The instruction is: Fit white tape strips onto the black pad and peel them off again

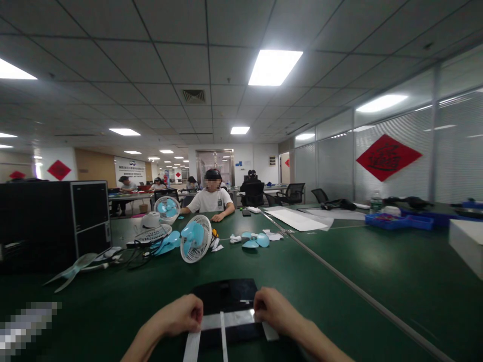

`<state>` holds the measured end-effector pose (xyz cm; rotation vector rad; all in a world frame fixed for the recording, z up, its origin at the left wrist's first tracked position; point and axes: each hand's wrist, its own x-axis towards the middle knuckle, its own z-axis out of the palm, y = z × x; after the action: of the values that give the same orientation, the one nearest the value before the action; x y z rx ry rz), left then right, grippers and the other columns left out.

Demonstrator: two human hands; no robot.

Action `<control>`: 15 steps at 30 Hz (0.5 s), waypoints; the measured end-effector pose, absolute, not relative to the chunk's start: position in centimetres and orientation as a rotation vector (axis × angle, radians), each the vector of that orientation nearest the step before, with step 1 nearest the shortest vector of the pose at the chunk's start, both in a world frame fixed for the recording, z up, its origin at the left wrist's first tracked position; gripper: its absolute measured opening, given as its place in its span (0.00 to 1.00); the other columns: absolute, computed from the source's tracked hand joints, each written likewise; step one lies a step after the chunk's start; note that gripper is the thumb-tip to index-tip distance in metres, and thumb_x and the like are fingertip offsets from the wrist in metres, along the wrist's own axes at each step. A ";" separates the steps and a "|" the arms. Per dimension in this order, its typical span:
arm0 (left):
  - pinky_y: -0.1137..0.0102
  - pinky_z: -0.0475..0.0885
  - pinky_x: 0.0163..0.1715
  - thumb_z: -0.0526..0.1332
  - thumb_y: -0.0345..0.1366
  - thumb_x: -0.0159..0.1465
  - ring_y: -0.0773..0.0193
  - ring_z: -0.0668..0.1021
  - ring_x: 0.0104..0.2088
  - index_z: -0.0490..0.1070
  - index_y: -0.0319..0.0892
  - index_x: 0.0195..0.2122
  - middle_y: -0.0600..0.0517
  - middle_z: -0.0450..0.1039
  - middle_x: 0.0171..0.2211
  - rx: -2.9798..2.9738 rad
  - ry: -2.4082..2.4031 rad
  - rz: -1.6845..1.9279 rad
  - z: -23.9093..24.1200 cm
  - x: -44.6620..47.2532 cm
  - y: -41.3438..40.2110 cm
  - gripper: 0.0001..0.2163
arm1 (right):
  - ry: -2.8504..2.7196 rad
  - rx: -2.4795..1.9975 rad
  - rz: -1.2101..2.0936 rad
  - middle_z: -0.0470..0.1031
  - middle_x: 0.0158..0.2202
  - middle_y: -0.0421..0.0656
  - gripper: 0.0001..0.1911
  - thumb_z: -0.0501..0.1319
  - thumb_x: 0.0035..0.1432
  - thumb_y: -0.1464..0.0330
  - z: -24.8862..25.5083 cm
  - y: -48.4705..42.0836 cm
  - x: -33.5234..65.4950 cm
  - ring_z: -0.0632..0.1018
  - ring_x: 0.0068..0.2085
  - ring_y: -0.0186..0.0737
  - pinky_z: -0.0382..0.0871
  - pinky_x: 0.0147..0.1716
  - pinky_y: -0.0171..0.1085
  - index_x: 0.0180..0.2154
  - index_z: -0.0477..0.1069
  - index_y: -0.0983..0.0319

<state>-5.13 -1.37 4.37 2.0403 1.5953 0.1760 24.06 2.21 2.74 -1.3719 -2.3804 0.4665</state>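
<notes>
A flat, glossy black object (226,290) lies on the green table in front of me; I cannot tell its kind. Across it runs a whitish strip of tape (212,321), stretched between my hands. My left hand (184,314) pinches the strip's left end, fingers closed. At the right end, my right hand (276,307) is closed on the strip as well. Other pale strips run lengthwise: a narrow one (224,339) at the middle, a wider one (192,347) below my left hand, and a short piece (270,332) below my right.
Fan parts are ahead: a white fan guard with blue blades (196,239), a loose blue blade (255,240) and cables. A black computer case (90,211) stands left. A metal strip (339,274) crosses the table. Blue trays (388,221) are right. A person (212,198) sits opposite.
</notes>
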 end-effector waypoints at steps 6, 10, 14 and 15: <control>0.74 0.61 0.28 0.62 0.36 0.49 0.65 0.72 0.32 0.74 0.42 0.32 0.57 0.71 0.30 2.041 1.556 0.122 4.3 -6.5 -0.9 0.09 | -2.351 -1.351 0.550 0.78 0.32 0.42 0.08 0.61 0.46 0.73 3.0 2.5 24.5 0.77 0.33 0.37 0.65 0.30 0.30 0.30 0.78 0.61; 0.74 0.60 0.27 0.58 0.41 0.55 0.65 0.72 0.31 0.74 0.41 0.32 0.56 0.71 0.28 2.097 1.586 0.227 3.5 -8.7 0.3 0.10 | -2.303 -1.340 0.430 0.78 0.33 0.43 0.10 0.58 0.50 0.73 3.1 3.2 24.0 0.76 0.34 0.37 0.65 0.32 0.31 0.31 0.78 0.62; 0.72 0.62 0.30 0.54 0.39 0.60 0.62 0.75 0.35 0.71 0.41 0.33 0.50 0.74 0.34 2.032 2.076 0.347 1.2 -12.5 2.5 0.09 | -2.345 -1.257 0.364 0.76 0.37 0.44 0.11 0.58 0.52 0.71 3.1 4.1 22.8 0.76 0.37 0.38 0.66 0.35 0.32 0.36 0.77 0.61; 0.71 0.62 0.30 0.54 0.38 0.60 0.61 0.75 0.35 0.71 0.41 0.32 0.49 0.75 0.35 1.980 2.220 0.341 0.6 -13.5 2.9 0.08 | -2.376 -1.226 0.353 0.76 0.38 0.44 0.11 0.58 0.52 0.71 3.1 4.3 22.3 0.76 0.38 0.38 0.67 0.37 0.32 0.37 0.77 0.61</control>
<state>-13.48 2.94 0.61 1.9800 2.2197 0.3415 22.32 4.35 3.05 -1.2262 -2.3762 0.3531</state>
